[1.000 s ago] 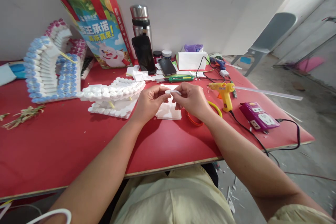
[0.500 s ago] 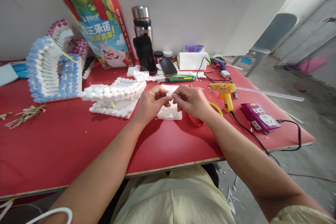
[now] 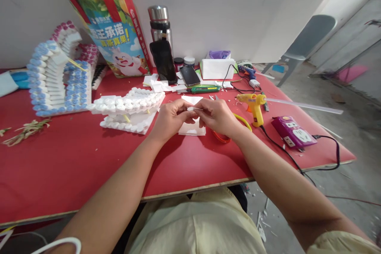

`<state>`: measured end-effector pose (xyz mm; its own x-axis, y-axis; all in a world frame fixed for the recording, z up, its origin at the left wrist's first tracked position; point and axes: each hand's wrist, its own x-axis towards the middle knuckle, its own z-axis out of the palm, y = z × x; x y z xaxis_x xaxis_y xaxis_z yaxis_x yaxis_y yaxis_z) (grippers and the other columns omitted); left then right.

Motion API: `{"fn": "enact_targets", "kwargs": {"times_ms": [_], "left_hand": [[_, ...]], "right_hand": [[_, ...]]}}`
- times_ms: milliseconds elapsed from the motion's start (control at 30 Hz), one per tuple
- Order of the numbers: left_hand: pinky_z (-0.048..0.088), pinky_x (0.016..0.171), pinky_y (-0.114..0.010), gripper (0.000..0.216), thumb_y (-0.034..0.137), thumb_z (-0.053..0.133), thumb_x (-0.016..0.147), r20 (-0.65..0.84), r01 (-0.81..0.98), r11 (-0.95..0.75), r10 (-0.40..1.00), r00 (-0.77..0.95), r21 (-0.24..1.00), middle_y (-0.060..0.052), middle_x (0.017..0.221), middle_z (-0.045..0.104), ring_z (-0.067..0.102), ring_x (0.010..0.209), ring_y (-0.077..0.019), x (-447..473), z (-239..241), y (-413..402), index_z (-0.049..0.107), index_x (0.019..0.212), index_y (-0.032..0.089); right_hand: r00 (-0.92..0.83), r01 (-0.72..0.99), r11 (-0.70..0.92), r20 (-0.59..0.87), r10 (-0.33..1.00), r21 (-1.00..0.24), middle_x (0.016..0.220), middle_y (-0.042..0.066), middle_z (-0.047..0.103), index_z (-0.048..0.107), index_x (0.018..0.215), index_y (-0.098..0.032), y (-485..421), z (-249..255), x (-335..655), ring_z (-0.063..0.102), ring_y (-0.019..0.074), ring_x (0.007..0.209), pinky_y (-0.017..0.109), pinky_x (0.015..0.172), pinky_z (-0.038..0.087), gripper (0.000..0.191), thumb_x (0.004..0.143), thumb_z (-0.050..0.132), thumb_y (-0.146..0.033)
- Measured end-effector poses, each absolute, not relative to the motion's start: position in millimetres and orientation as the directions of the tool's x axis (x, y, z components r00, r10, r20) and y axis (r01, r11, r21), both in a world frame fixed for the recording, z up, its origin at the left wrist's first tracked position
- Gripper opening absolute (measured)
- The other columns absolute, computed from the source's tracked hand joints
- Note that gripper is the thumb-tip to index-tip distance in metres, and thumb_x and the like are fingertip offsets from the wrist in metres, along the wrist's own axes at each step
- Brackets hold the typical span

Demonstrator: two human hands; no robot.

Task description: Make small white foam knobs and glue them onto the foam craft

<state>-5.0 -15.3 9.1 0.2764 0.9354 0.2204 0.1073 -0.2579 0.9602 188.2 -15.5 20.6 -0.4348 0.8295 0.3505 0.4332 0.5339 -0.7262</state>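
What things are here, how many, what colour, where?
table: 1, red, foreground
white piece: 1, white, centre
paper sheets: several, white, centre
white knobbly model: 1, white, centre left
coloured knobbly models: at least 2, blue-white and pink-white, left
dried stalks: some, straw-coloured, far left
shopping bag: 1, multicoloured, back left
flask: 1, silver and black, back centre
phones: 2, black, back centre
jars: 2, one dark, one white, back centre
box: 1, white, back centre
utility knife: 1, green, back centre
scissors: 1, red and yellow, centre right
yellow glue gun: 1, yellow, right
socket block: 1, purple, right
chair: 1, grey, far right
left hand: 1, pinching the white piece
right hand: 1, pinching it too
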Motion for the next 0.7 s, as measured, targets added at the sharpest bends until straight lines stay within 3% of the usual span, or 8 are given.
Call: {"fn": "enact_targets", "kwargs": {"times_ms": [133,300,400,500,600,700], "left_hand": [[0.062,0.068,-0.031,0.027,0.043,0.081,0.079,0.238,0.151,-0.285,0.933,0.268,0.947,-0.002,0.073,0.074,0.074,0.066,-0.0189,-4.3,9.7,-17.5,0.071,0.085,0.018],[0.061,0.072,-0.031,0.029,0.046,0.081,0.079,0.293,0.151,-0.329,0.931,0.216,0.932,-0.003,0.077,0.074,0.072,0.072,-0.0181,-4.0,4.8,-13.9,0.074,0.087,0.019],[0.059,0.075,-0.031,0.030,0.048,0.081,0.078,0.333,0.140,-0.358,0.926,0.177,0.923,-0.004,0.081,0.075,0.071,0.078,-0.0190,-4.3,4.1,-10.4,0.076,0.087,0.019],[0.057,0.074,-0.030,0.028,0.046,0.082,0.078,0.345,0.168,-0.378,0.918,0.198,0.910,-0.004,0.084,0.076,0.071,0.079,-0.0187,-5.4,5.3,-8.3,0.077,0.089,0.020],[0.057,0.076,-0.030,0.026,0.044,0.081,0.080,0.348,0.163,-0.391,0.906,0.241,0.906,-0.004,0.086,0.077,0.071,0.079,-0.0182,-6.8,6.0,-7.7,0.078,0.091,0.020],[0.058,0.077,-0.031,0.028,0.045,0.081,0.079,0.368,0.174,-0.414,0.897,0.245,0.894,-0.005,0.088,0.077,0.071,0.081,-0.0190,-7.3,6.3,-7.8,0.077,0.092,0.020]], "right_hand": [[-0.458,0.395,0.507,0.314,0.832,-0.766,0.069,0.001,0.070,0.064,0.085,-0.018,-15.3,21.2,191.2,0.069,0.0139,0.058,0.026,0.061,0.051,0.018,0.098,0.055,-0.027],[-0.418,0.335,0.440,0.287,0.862,-0.833,0.067,0.001,0.070,0.064,0.085,-0.018,-12.7,19.0,186.8,0.068,0.0143,0.057,0.027,0.059,0.052,0.021,0.096,0.060,-0.035],[-0.349,0.109,0.219,0.169,0.922,-0.970,0.072,0.004,0.072,0.063,0.083,-0.017,-8.4,19.7,182.3,0.068,0.0152,0.057,0.026,0.054,0.052,0.033,0.090,0.067,-0.049],[-0.330,-0.100,-0.052,-0.017,0.944,-0.994,0.075,0.007,0.072,0.064,0.081,-0.016,-2.4,18.6,181.4,0.063,0.0127,0.052,0.023,0.043,0.043,0.048,0.084,0.070,-0.064],[-0.354,-0.202,-0.188,-0.107,0.929,-0.961,0.072,0.003,0.069,0.063,0.079,-0.016,2.0,14.9,184.0,0.053,0.0079,0.048,0.021,0.040,0.033,0.046,0.074,0.082,-0.058],[-0.416,-0.260,-0.255,-0.131,0.900,-0.931,0.073,0.000,0.067,0.061,0.080,-0.016,3.3,13.4,187.9,0.049,0.0058,0.050,0.020,0.043,0.031,0.041,0.069,0.090,-0.043]]}}
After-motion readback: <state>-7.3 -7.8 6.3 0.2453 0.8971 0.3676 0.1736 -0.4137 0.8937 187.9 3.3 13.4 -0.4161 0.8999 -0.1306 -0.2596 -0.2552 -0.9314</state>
